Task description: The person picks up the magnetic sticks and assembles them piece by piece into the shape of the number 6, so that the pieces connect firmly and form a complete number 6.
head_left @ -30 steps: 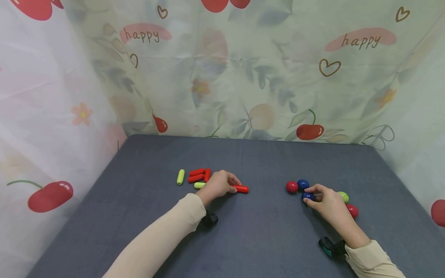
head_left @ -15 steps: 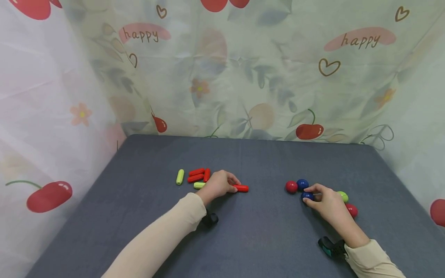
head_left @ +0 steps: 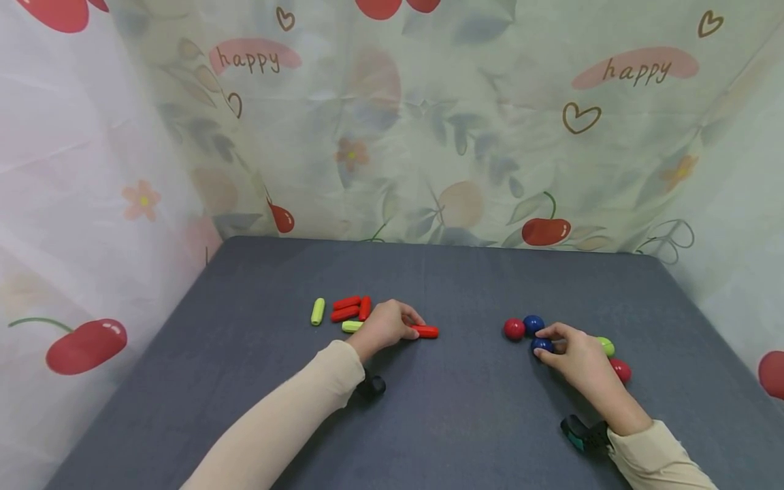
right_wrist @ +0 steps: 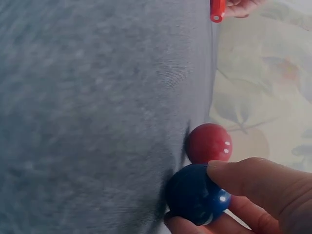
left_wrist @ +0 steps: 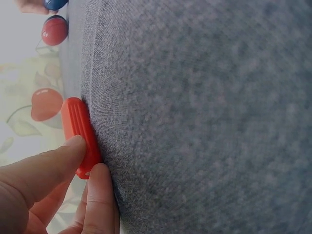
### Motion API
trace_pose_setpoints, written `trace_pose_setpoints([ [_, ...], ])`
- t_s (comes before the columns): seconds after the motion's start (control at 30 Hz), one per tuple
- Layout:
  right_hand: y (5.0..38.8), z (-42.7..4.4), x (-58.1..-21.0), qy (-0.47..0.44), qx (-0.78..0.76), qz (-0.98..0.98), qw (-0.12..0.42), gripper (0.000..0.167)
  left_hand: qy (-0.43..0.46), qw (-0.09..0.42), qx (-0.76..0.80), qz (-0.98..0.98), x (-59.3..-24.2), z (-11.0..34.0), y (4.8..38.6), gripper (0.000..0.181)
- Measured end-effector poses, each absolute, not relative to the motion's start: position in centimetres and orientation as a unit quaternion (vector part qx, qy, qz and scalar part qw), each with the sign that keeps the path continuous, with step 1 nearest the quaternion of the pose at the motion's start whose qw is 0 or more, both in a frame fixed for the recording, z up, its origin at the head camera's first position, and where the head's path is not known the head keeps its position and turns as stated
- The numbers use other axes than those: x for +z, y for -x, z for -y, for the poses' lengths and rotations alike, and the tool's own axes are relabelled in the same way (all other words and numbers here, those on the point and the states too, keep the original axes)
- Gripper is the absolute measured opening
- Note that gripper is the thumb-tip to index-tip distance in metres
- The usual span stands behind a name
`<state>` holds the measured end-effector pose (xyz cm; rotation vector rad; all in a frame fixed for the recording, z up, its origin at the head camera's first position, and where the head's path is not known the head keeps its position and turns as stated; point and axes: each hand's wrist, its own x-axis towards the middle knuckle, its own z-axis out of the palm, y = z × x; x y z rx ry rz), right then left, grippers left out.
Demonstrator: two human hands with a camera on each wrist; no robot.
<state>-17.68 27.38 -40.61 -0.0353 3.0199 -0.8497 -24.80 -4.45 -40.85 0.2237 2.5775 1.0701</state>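
My left hand (head_left: 386,327) pinches one end of a short red ribbed stick (left_wrist: 78,119) between thumb and fingers, down at the grey cloth. Beside that wrist lie several other red sticks (head_left: 346,314) and a yellow-green stick (head_left: 352,327), partly behind the hand. Over on the right, my right hand (head_left: 578,357) holds a glossy dark blue ball (right_wrist: 190,192) between thumb and fingertips, low at the table surface. Another blue ball (head_left: 533,324) and a red ball (head_left: 514,329) sit just past it. A green ball (head_left: 606,346) and a second red ball (head_left: 621,371) show partly behind that hand.
A second yellow-green stick (head_left: 318,312) lies apart at the far left of the group. Grey cloth covers the table (head_left: 453,422). A patterned curtain (head_left: 422,136) hangs behind and at both sides. Each wrist wears a black device (head_left: 584,435).
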Motion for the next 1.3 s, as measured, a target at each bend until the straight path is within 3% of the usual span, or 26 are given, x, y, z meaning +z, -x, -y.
trace_pose_setpoints([
  [0.43,17.5,-24.6,-38.0,0.031,-0.296,-0.954,-0.029,0.028,-0.082,0.169,0.374,-0.908,-40.7,4.5,24.7,0.016],
  [0.67,17.6,-22.4,-37.0,0.033,-0.358,-0.933,0.005,0.032,-0.081,0.168,0.377,-0.907,-40.9,4.7,24.7,0.015],
  [0.87,18.0,-20.9,-37.2,0.04,-0.373,-0.927,0.01,0.038,-0.087,0.164,0.365,-0.912,-40.8,4.4,24.8,0.016],
  [1.3,19.3,-17.8,-39.6,0.063,-0.41,-0.91,0.007,0.034,-0.086,0.166,0.368,-0.911,-40.8,4.3,24.6,0.015],
])
